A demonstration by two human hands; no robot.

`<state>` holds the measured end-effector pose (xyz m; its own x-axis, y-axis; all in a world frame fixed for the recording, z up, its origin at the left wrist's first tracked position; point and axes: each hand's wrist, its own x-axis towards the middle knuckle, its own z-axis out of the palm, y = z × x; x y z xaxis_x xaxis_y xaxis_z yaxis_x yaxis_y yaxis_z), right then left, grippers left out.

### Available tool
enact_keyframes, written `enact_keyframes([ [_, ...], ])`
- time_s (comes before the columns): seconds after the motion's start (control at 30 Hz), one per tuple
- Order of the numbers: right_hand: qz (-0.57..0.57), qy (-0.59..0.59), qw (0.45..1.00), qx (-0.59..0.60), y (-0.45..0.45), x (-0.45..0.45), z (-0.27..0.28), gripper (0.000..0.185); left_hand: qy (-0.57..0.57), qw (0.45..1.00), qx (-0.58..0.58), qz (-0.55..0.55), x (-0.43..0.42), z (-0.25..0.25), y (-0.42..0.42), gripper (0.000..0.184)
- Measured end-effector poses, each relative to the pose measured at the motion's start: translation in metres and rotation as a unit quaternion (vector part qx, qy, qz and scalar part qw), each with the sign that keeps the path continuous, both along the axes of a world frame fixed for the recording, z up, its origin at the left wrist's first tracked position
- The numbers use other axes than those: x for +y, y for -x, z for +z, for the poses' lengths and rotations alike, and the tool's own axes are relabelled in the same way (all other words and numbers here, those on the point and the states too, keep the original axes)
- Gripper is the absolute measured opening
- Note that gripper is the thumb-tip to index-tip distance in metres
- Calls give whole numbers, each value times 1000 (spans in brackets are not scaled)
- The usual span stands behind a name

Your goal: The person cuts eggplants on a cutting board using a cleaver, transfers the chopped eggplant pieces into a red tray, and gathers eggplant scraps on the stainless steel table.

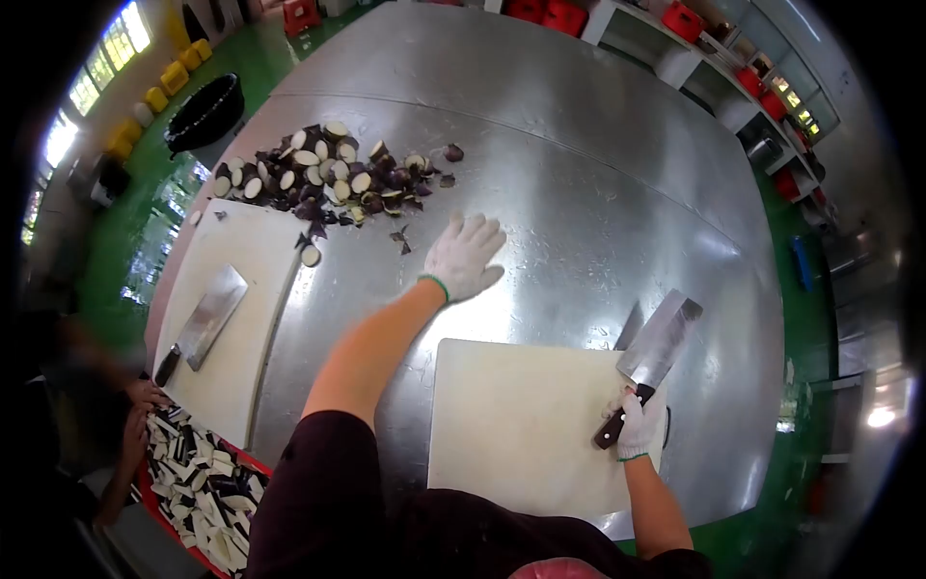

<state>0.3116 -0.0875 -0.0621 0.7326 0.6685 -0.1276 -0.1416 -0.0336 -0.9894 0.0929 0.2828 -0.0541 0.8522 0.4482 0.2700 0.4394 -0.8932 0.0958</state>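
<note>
My left hand (464,258), in a white glove with a green cuff, reaches out over the steel table with its fingers spread and nothing in it. Just beyond it to the left lies a heap of eggplant ends and scraps (313,166). A few loose bits are close to my fingertips. My right hand (637,425), also gloved, is closed around the dark riveted handle of a cleaver (664,338). The wide blade points away from me, past the far right corner of a white cutting board (531,425). No food shows on this board.
At left, a second cutting board (236,289) bears another cleaver (214,314). Below it a red crate (256,461) holds cut eggplant strips (207,492), with another person's hands (143,405) beside it. A black tub (205,113) stands beyond the table's left edge.
</note>
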Motion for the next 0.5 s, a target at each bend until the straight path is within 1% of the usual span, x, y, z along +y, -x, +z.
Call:
enact_keyframes([
  [0.03,-2,6,1000,5,-2,-1,-3,48,12,1000,-4,-17,-11,3,10,46],
  [0.07,-4,12,1000,11,-2,-2,-5,42,29,996,-70,-43,-20,-1,20,40],
  [0.1,-5,5,1000,15,-1,-1,-6,33,46,987,-135,-71,-28,-5,29,34],
  [0.17,-8,-7,1000,21,3,-1,-4,15,222,966,-123,-41,-41,6,46,30],
  [0.2,-21,-20,1000,13,3,2,-4,14,304,945,-120,-23,-47,13,52,30],
  [0.23,-12,-23,1000,15,0,2,-8,18,410,897,-160,36,-57,19,58,33],
  [0.27,-1,-25,1000,17,-5,0,-15,24,508,833,-199,93,-71,20,64,35],
  [0.3,10,-27,999,20,-8,-2,-20,29,597,752,-237,148,-85,19,71,38],
  [0.37,-2,-23,999,30,-8,1,-21,18,633,709,-276,143,-102,-3,86,41],
  [0.4,-6,-21,999,37,-7,2,-24,13,629,725,-208,187,-124,19,88,36],
  [0.43,-5,-27,998,48,-9,2,-29,14,413,892,-184,3,-124,-27,105,41],
  [0.47,0,-32,998,59,-13,3,-35,14,269,958,-86,44,-152,-4,105,45],
  [0.5,8,-33,997,69,-18,3,-45,14,121,988,18,90,-182,18,103,50],
])
